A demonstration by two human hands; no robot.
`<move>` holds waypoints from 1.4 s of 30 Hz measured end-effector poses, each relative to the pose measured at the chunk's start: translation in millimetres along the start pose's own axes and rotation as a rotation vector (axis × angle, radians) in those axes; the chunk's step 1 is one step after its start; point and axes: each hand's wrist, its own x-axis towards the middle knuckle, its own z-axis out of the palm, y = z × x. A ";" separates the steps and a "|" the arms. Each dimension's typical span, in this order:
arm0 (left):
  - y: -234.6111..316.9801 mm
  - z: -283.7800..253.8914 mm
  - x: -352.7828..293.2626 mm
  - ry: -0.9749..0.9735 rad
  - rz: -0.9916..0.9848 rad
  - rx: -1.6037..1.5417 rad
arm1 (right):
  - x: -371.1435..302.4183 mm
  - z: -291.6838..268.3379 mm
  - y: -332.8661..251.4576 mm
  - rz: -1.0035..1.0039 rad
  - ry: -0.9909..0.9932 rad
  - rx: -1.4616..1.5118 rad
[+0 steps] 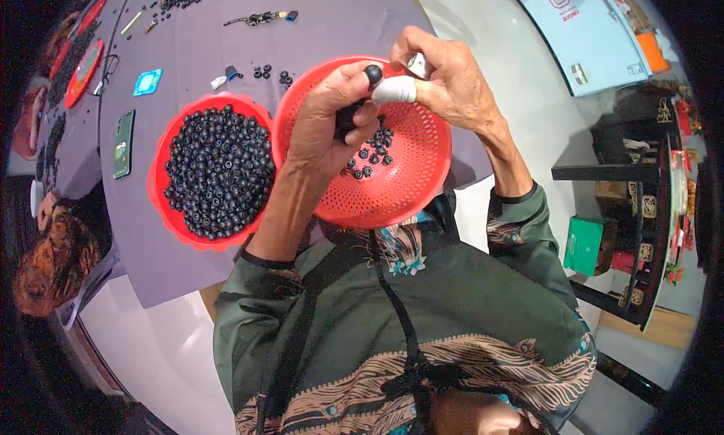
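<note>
My left hand (320,126) pinches a round black bead (373,74) between thumb and forefinger. More dark beads show under its curled fingers. My right hand (460,84) is close beside, its fingers bent and its white-wrapped thumb (395,89) pointing at the pinched bead. White also covers the tip of its bent forefinger; whether it grips something small I cannot make out. Both hands are above a red perforated basket (411,182) that has a small number of black beads (369,157) at its bottom. Left of it, a red scalloped basket (156,180) holds a heap of black beads (219,171).
On the purple-grey tablecloth (173,273) lie a phone (124,143), a blue packet (148,82), loose beads (262,72) and a dark strung piece (260,18). Far left, another person's hand (47,209) shows. A black shelf (603,172) and a pale blue box (577,39) stand at the right.
</note>
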 end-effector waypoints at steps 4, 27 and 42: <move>-1.6 -2.4 0.2 -0.030 0.013 0.027 | 5.6 -3.9 -14.6 0.038 -0.100 -0.099; -1.2 -6.7 3.7 -0.027 0.030 0.049 | 10.3 0.9 -10.7 0.060 -0.201 -0.069; -1.9 -9.9 4.0 0.016 0.049 0.084 | 9.8 -1.6 -7.4 0.043 -0.268 -0.059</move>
